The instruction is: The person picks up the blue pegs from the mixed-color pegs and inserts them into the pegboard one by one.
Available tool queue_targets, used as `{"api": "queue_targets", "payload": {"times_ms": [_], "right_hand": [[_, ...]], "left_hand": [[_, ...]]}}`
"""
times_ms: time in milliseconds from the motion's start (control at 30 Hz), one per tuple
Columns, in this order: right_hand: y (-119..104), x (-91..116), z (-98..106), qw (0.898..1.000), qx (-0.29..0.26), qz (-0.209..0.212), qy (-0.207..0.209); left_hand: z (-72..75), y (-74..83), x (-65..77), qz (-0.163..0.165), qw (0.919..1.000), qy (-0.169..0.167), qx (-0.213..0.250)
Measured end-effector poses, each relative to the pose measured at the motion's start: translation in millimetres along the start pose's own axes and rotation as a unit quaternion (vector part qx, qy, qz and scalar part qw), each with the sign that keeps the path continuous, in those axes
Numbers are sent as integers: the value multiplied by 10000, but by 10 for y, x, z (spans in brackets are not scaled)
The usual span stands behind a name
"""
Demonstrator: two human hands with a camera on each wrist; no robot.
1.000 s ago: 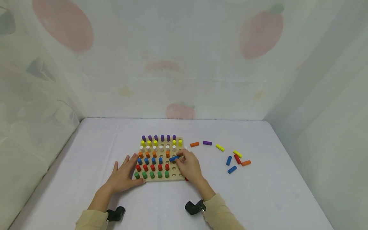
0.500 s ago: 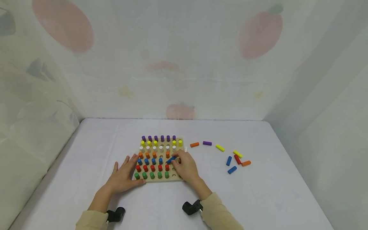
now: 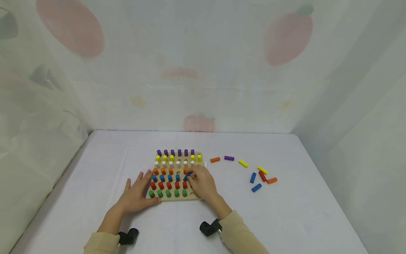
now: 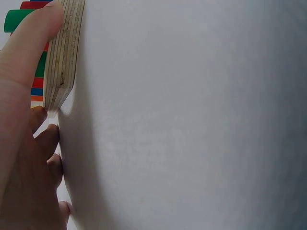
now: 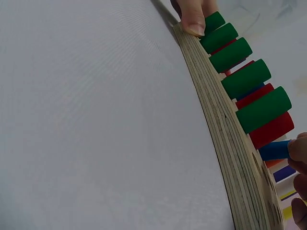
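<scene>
A wooden pegboard [image 3: 171,198] carries rows of upright purple, yellow, white, orange, blue, red and green pegs. My right hand [image 3: 204,182] pinches a blue peg [image 5: 274,150] between thumb and fingertips, at the right end of the blue row. In the right wrist view the peg's lower end meets the board beside a red peg [image 5: 272,130]; whether it sits in a hole I cannot tell. With spread, fairly straight fingers, my left hand [image 3: 135,195] rests against the board's left side. Its thumb [image 4: 45,21] touches the front left corner, near a green peg [image 4: 17,20].
Right of the board, loose pegs lie scattered on the white tabletop: an orange peg [image 3: 215,159], a purple peg [image 3: 229,158], a yellow peg [image 3: 243,163], a blue peg [image 3: 256,187], a red peg [image 3: 262,176] and others. A white peg [image 3: 205,164] lies at the board's right edge.
My right hand has moved slightly left with the blue peg, which has turned from nearly flat to steeper, its lower end at the board. The left hand has stayed still.
</scene>
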State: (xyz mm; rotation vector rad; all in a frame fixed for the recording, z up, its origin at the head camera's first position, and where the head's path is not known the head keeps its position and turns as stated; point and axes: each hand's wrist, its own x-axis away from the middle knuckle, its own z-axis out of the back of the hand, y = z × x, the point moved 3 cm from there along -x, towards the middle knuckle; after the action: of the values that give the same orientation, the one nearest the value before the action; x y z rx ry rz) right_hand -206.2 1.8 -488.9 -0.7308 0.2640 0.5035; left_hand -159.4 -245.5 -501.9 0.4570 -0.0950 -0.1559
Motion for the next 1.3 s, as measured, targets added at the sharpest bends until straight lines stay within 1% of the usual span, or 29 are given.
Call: {"api": "queue_targets", "payload": {"times_ms": [233, 500, 700, 1300], "right_hand": [[-26, -10, -30, 9998, 158, 90, -60], [-32, 4, -62, 9998, 40, 143, -143], [-41, 2, -70, 9996, 158, 188, -135], [-24, -1, -82, 9995, 72, -6, -321]], "left_hand": [[8, 13, 5, -34, 10000, 5, 39], [12, 21, 10, -35, 10000, -11, 64], [18, 27, 12, -61, 9999, 9, 83], [-3, -3, 2, 8, 10000, -3, 33]]}}
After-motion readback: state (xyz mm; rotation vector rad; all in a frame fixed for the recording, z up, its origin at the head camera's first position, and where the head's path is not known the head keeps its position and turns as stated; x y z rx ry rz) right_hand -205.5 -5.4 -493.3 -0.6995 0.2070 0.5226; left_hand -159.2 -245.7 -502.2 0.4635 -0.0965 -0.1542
